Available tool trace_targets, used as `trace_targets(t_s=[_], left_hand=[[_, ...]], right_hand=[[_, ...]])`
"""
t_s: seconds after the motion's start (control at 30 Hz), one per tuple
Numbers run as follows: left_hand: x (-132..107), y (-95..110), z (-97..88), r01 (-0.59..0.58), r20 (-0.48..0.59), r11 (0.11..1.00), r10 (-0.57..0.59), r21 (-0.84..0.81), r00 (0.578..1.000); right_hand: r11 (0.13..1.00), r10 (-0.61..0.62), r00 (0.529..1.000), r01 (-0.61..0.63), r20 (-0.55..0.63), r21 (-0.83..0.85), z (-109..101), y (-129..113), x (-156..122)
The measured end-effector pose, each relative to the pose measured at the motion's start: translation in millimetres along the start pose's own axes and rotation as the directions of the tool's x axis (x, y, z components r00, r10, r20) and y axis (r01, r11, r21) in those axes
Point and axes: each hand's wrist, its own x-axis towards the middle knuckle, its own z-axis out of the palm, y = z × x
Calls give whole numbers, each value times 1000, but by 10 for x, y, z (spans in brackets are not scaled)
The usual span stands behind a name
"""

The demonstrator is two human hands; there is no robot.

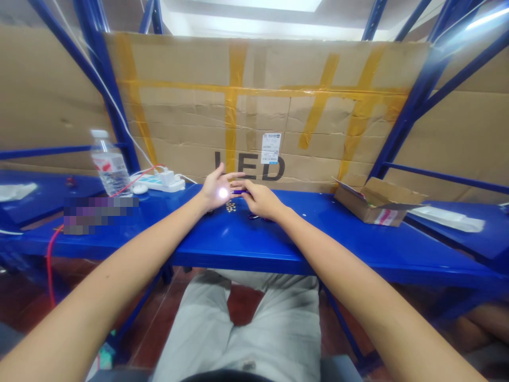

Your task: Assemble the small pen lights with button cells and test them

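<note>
My right hand is closed around a small purple flashlight, whose end points to the left. A bright white spot of light falls on the palm of my left hand, which is open with its fingers stretched out toward the right hand. Below and between the hands, several small gold-coloured metal pieces lie on the blue table. Dark purple items lie under my right hand, partly hidden by it.
To the left stand a water bottle and a white power strip with cables. A pixelated item lies in front of them. An open cardboard box sits on the right. A large cardboard panel closes off the back between blue metal posts.
</note>
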Motion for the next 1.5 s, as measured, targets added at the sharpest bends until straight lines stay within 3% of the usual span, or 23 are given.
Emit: trace_targets(t_s=[0.73, 1.5], left_hand=[[-9, 7, 11, 3, -7, 1000, -3, 18, 1000], [-12, 3, 30, 0, -8, 1000, 0, -13, 1000]], right_hand=[[1000, 11, 1000, -11, 17, -9, -15, -23, -4], [1000, -2, 999, 2, -39, 0, 53, 58, 18]])
